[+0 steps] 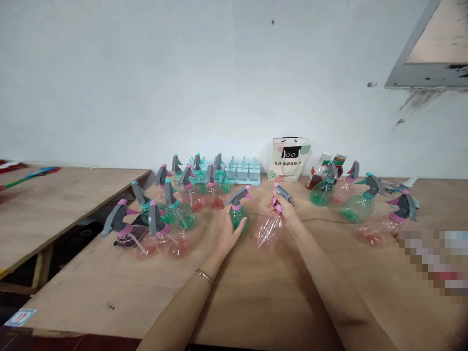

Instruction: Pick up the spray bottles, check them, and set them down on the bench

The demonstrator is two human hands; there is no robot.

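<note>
My left hand [227, 228] is wrapped around the body of a green spray bottle [241, 214] with a grey trigger head, standing upright on the wooden table [256, 292]. My right hand [287, 209] grips the neck of a pink spray bottle [268, 229] that leans over to the left, its body resting on the table. The two bottles sit side by side in the middle of the table, a small gap between them.
Several upright green and pink spray bottles [175, 214] cluster at the left. More spray bottles [356, 207] lie tipped at the right. A blue ice mould [243, 171], a paper bag [288, 158] and two jars [321, 170] stand by the wall. A second table [54, 204] is at left.
</note>
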